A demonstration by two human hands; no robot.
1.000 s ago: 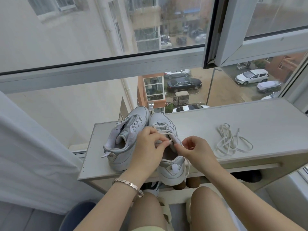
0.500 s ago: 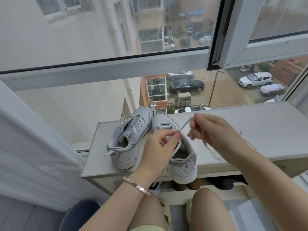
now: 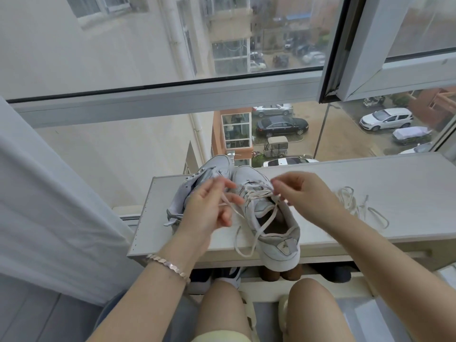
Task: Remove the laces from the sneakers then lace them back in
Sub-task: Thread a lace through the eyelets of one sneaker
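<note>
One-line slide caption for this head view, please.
Left hand and right hand pinch the threaded lace of one sneaker on the shelf; loose lace lies nearby.

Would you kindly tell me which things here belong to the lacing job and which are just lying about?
Job: near sneaker, threaded lace, far sneaker, loose lace, left hand, right hand.
Lying about: dark shoes under the shelf, curtain.

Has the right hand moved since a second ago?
Yes. The right hand moved from the front of the shelf toward the window; it now pinches the lace over the right sneaker.
</note>
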